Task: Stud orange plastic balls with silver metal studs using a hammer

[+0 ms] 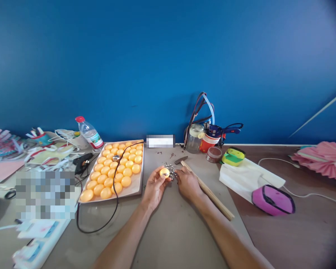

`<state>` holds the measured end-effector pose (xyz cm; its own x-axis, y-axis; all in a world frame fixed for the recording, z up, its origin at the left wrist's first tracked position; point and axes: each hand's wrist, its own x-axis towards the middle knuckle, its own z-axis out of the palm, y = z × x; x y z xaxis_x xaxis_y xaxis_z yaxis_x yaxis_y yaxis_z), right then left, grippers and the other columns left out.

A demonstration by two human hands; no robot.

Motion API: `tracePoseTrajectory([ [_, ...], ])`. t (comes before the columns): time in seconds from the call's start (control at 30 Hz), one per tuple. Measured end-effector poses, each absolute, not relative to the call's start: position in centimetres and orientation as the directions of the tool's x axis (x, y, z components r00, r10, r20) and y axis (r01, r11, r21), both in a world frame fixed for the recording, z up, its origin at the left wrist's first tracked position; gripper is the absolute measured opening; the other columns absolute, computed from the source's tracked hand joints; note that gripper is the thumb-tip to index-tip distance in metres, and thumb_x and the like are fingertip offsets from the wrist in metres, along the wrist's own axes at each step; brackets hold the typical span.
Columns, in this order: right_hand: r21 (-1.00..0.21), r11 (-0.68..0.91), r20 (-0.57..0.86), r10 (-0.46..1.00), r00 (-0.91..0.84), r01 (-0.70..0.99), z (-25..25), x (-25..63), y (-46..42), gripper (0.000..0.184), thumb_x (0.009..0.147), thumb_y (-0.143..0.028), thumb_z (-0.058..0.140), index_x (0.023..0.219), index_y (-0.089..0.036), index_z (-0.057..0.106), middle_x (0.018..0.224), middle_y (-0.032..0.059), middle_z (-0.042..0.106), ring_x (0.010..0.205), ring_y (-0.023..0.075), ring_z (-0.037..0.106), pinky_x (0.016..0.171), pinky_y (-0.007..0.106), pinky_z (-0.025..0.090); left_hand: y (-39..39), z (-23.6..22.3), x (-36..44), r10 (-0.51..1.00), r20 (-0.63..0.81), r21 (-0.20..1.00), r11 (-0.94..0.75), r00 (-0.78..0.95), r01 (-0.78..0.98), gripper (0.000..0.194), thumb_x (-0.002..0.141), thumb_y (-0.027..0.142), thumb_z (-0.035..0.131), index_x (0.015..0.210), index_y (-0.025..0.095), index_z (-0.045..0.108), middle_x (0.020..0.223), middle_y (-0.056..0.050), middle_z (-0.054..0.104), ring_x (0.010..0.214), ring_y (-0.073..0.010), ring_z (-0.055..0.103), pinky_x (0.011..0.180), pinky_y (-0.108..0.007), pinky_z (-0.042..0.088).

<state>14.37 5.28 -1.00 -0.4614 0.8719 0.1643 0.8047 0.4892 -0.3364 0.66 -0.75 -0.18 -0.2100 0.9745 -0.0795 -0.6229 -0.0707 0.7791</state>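
Observation:
My left hand is closed round an orange ping-pong ball, which has a dark mark or small metal bit on its near face. Just to its right, my right hand has its fingers bent together at the edge of a pile of small shiny metal pieces. Whatever is between those fingertips is too small to make out. A hammer with a pale wooden handle lies along the right hand's outer side. Left of my hands, many more orange balls fill a shallow white tray.
A black cable loops over the tray. Behind it stands a water bottle, with a glue gun nearby. At the back right are a clear jar and a red cup. A pink pouch and white power strip lie on opposite sides.

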Motion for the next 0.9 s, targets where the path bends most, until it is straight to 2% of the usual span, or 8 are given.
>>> tracePoseTrajectory([
  [0.1, -0.309, 0.5, 0.148, 0.865, -0.479, 0.809, -1.2, 14.35, 5.32, 0.03, 0.082, -0.014, 0.041, 0.102, -0.02, 0.061, 0.094, 0.0086, 0.059, 0.085, 0.0188, 0.054, 0.077, 0.028, 0.035, -0.75, -0.35, 0.88, 0.967, -0.073, 0.83, -0.078, -0.245, -0.553, 0.039, 0.065, 0.021, 0.072, 0.103, 0.021, 0.06, 0.092, 0.0, 0.061, 0.07, -0.0095, 0.06, 0.071, -0.023, 0.045],
  [0.23, -0.3, 0.53, 0.174, 0.848, -0.5, 0.793, -1.5, 14.39, 5.42, 0.022, 0.08, -0.012, 0.042, 0.084, -0.018, 0.063, 0.088, 0.0085, 0.059, 0.077, 0.0181, 0.054, 0.073, 0.028, 0.034, -0.77, -0.73, 0.92, 0.958, -0.066, 0.882, -0.076, -0.281, -0.466, 0.043, 0.065, 0.024, 0.071, 0.106, 0.021, 0.059, 0.093, -0.002, 0.061, 0.071, -0.0112, 0.06, 0.07, -0.025, 0.045],
  [0.47, -0.382, 0.556, 0.277, 0.831, -0.483, 0.738, -1.2, 14.41, 5.24, 0.02, 0.081, -0.015, 0.042, 0.077, -0.018, 0.061, 0.081, 0.0059, 0.06, 0.073, 0.0158, 0.054, 0.071, 0.026, 0.034, -0.81, -0.57, 0.96, 0.952, -0.087, 0.896, -0.054, -0.293, -0.441, 0.045, 0.066, 0.027, 0.071, 0.108, 0.019, 0.057, 0.09, -0.003, 0.062, 0.067, -0.0127, 0.06, 0.065, -0.027, 0.047],
  [0.63, -0.526, 0.553, 0.364, 0.833, -0.417, 0.646, -1.13, 14.18, 5.1, 0.016, 0.076, -0.014, 0.044, 0.073, -0.018, 0.059, 0.082, 0.0051, 0.059, 0.073, 0.0149, 0.053, 0.069, 0.025, 0.038, -0.75, -0.09, 1.06, 0.949, -0.119, 0.862, -0.047, -0.292, -0.504, 0.043, 0.065, 0.026, 0.071, 0.105, 0.02, 0.058, 0.09, -0.001, 0.062, 0.064, -0.0096, 0.06, 0.064, -0.024, 0.047],
  [0.8, -0.727, 0.537, 0.441, 0.843, -0.308, 0.429, -1.44, 13.83, 5.55, 0.011, 0.065, -0.011, 0.046, 0.064, -0.018, 0.054, 0.087, 0.0054, 0.058, 0.073, 0.0145, 0.053, 0.065, 0.025, 0.043, -0.75, -0.15, 1.06, 0.956, -0.12, 0.845, -0.042, -0.267, -0.533, 0.043, 0.064, 0.025, 0.072, 0.104, 0.019, 0.058, 0.089, -0.001, 0.063, 0.064, -0.0104, 0.06, 0.063, -0.025, 0.047],
  [0.9, -0.871, 0.404, 0.339, 0.906, -0.253, 0.281, -1.4, 13.67, 5.64, 0.007, 0.061, -0.013, 0.045, 0.059, -0.019, 0.047, 0.087, 0.0043, 0.06, 0.062, 0.0116, 0.053, 0.055, 0.023, 0.043, -0.74, -0.26, 1.01, 0.957, -0.128, 0.839, -0.036, -0.261, -0.543, 0.043, 0.064, 0.026, 0.072, 0.104, 0.019, 0.058, 0.089, -0.002, 0.063, 0.063, -0.0104, 0.06, 0.063, -0.025, 0.047],
])
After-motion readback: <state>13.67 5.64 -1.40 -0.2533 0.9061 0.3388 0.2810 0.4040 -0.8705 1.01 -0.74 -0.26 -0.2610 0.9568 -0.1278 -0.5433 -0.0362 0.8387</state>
